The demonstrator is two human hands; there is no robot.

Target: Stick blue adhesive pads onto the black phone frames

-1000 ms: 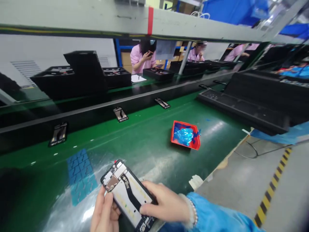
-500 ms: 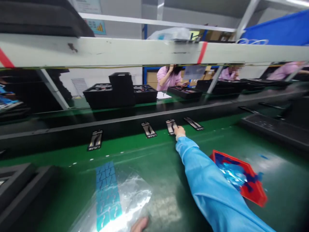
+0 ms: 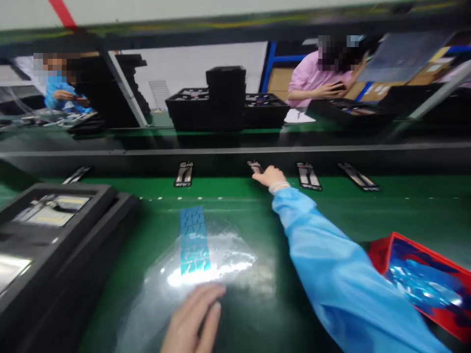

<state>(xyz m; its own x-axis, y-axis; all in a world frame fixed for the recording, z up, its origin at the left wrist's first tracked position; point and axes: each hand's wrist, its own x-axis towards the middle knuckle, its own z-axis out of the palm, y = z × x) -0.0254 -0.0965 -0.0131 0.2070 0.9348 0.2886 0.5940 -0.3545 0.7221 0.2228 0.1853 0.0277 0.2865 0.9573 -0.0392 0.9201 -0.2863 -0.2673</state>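
My right hand (image 3: pixel 271 177), in a blue sleeve, reaches to the far side of the green bench. Its fingers close over the near end of a phone screen panel (image 3: pixel 254 166), hiding that end. A similar panel (image 3: pixel 309 176) lies just right of the hand, and another (image 3: pixel 184 174) lies to its left. Near the front, my left hand (image 3: pixel 195 316) is open, fingers stretched over the near edge of a clear plastic bag (image 3: pixel 228 245). A sheet of blue stickers (image 3: pixel 195 230) lies with the bag.
A red bin (image 3: pixel 390 245) with shiny blue film stands at right. Black foam trays (image 3: pixel 99 196) are stacked at left. More panels lie at the far left (image 3: pixel 76 175) and right (image 3: pixel 358 176). Beyond a ledge, co-workers in pink (image 3: pixel 309 78) and blue (image 3: pixel 55 88) sit near black boxes (image 3: pixel 226 98).
My view has turned left and down. My right hand has gone from one panel to the panel on its left. More of my left hand has come into view over the bag.
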